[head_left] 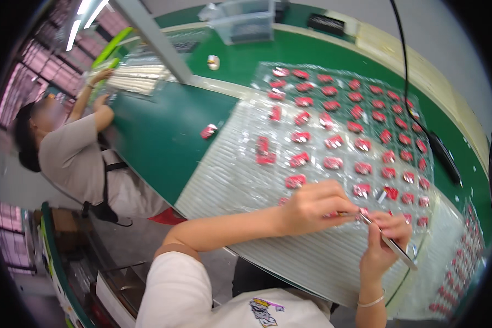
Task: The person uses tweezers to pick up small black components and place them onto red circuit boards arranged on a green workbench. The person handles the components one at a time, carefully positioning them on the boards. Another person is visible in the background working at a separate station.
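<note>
My left hand (316, 209) is closed in a pinch near the front of the worktable, its fingertips around a small piece that is mostly hidden. Close beside it, my right hand (387, 236) is wrapped round a slim metal tool that looks like tweezers (400, 253). The tool's narrow end reaches to my left fingertips, and its wide end sticks out at lower right. Beyond both hands, a clear plastic pocket sheet (317, 156) holds many small red parts (333, 163) in rows. One red part (390, 192) lies crooked next to a small pale piece.
A black corded tool (444, 158) lies at the right. A second sheet of red parts (458, 279) hangs near the right edge. At the back stand a clear bin (241, 23) and a black tray (326, 24). A co-worker (71, 131) works at the left.
</note>
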`<state>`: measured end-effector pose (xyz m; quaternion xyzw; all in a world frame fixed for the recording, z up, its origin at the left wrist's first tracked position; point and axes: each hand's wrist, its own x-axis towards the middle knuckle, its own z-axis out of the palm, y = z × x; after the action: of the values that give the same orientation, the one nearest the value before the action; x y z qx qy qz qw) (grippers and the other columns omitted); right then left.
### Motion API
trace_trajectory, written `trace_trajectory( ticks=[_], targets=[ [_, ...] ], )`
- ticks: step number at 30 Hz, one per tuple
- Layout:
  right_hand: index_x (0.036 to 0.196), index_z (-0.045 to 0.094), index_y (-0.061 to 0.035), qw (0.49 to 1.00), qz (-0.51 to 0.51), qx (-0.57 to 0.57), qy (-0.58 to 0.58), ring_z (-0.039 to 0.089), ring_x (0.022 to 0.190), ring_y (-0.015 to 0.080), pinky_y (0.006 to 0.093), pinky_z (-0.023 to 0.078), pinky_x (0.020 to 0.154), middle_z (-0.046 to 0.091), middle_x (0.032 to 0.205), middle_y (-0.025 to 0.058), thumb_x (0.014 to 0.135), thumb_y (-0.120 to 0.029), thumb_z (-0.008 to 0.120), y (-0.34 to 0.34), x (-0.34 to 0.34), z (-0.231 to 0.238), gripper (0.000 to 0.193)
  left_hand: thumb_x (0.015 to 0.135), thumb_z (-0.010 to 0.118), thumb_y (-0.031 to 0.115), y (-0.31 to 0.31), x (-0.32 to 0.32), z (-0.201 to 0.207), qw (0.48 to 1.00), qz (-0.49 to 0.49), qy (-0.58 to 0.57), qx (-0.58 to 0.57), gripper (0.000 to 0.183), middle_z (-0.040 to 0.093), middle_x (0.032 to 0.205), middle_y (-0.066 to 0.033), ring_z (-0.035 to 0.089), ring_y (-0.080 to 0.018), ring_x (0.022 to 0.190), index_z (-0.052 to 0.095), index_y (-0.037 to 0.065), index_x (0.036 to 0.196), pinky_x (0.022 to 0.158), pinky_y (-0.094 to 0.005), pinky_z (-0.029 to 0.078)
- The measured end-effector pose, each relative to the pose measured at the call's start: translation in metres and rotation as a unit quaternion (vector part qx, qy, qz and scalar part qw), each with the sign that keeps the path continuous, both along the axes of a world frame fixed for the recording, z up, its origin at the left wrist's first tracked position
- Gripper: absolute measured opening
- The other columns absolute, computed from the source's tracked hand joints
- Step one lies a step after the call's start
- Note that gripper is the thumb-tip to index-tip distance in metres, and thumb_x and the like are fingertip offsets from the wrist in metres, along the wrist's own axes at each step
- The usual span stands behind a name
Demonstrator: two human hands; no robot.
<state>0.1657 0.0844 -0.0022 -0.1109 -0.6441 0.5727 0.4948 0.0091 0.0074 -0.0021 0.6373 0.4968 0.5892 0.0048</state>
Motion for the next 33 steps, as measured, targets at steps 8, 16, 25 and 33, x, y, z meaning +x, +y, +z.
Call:
trace_trajectory(
  ticks=[8,16,25,33],
  targets=[
    [0.080,0.037,-0.0064,1.000,-0.013,0.009,-0.025,0.058,0.080,0.0258,0.0332,0.049,0.071,0.047,0.080,0.0079,0.072,0.012,0.058,-0.004,-0.003,0.004,0.029,0.062,0.073,0.001,-0.003,0.000,-0.003,1.000,-0.002,0.001,0.025,0.021,0.059,0.074,-0.0057,0.057,-0.0179,0.065,0.062,0.003,0.080,0.056,-0.0276,0.047],
    [0.081,0.036,-0.0059,0.999,-0.016,-0.005,-0.032,0.058,0.079,0.0260,0.0297,0.050,0.069,0.046,0.079,0.0079,0.073,0.013,0.056,-0.003,-0.002,0.002,0.029,0.062,0.073,0.001,-0.002,0.000,-0.004,1.000,-0.004,0.001,0.022,0.020,0.059,0.073,-0.0053,0.057,-0.0175,0.064,0.062,0.003,0.079,0.055,-0.0271,0.047],
    [0.080,0.036,-0.0069,1.000,-0.018,0.003,-0.014,0.058,0.078,0.0260,0.0323,0.049,0.066,0.047,0.077,0.0076,0.074,0.012,0.056,0.000,-0.005,0.009,0.028,0.056,0.076,-0.002,0.000,-0.002,-0.003,1.000,0.007,-0.004,-0.018,0.028,0.059,0.073,-0.0074,0.057,-0.0150,0.062,0.063,0.002,0.081,0.052,-0.0241,0.046],
    [0.078,0.044,-0.0052,1.000,0.018,0.021,0.008,0.062,0.081,0.0274,0.0293,0.051,0.064,0.051,0.080,0.0078,0.068,0.015,0.062,0.006,-0.001,0.005,0.028,0.055,0.075,-0.005,0.005,0.000,-0.004,1.000,-0.003,0.009,-0.017,0.030,0.059,0.073,-0.0083,0.057,-0.0158,0.063,0.062,0.000,0.082,0.051,-0.0232,0.045]
  ],
)
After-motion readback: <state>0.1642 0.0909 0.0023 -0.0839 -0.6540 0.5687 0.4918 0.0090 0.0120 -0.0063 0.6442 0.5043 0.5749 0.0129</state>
